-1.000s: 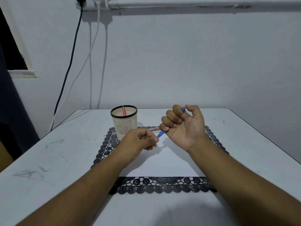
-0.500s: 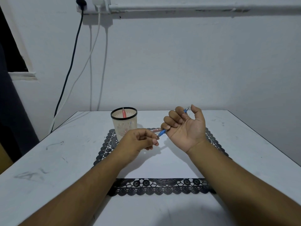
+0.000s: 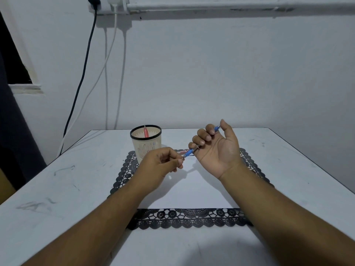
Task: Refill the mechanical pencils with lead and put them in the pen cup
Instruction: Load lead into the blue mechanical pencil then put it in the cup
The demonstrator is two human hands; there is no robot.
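Blue pencil [image 3: 189,152] gripped in right hand [image 3: 217,150], tip at left hand [image 3: 163,164] fingertips.

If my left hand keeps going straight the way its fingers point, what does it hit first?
Most likely the blue pencil: the left hand has its pinched fingertips right at the pencil's near end, which the right hand holds. Depth is hard to judge, so contact may already exist.
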